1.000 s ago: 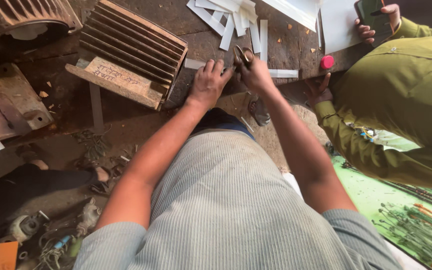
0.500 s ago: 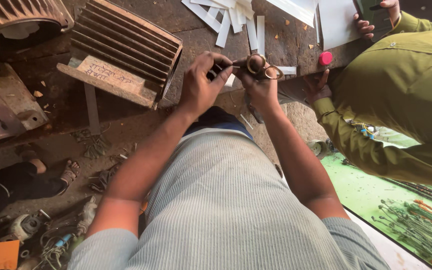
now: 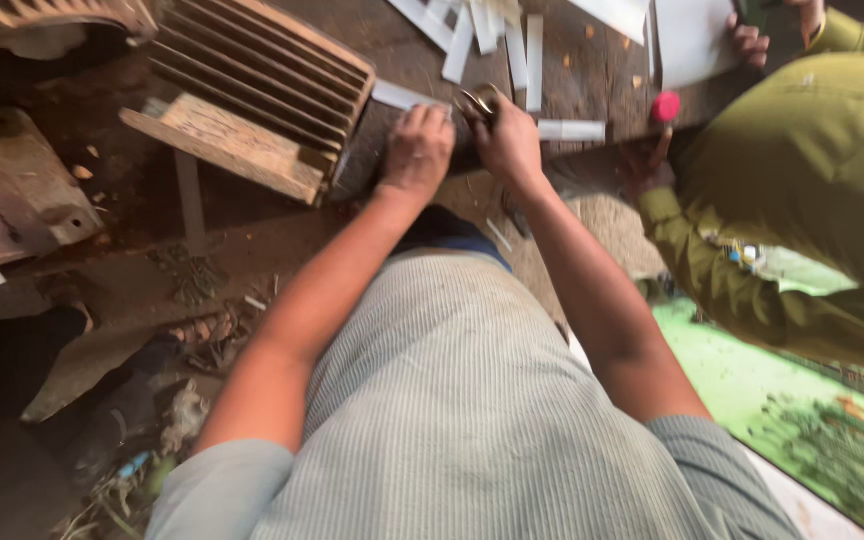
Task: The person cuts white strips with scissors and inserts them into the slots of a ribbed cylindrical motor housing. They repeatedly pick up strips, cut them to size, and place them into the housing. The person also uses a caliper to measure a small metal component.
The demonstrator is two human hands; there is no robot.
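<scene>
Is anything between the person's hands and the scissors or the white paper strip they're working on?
Nothing visible is. The right hand already grips the metal scissors, and the left hand presses on the long white paper strip lying on the dark wooden bench. The ribbed metal motor housing sits off beside the left hand.

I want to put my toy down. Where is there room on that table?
Bare wood shows on the table between the white strips and the white sheet, and left of the strips beside the finned metal block. It is crowded near the left hand and the right hand with scissors.
</scene>
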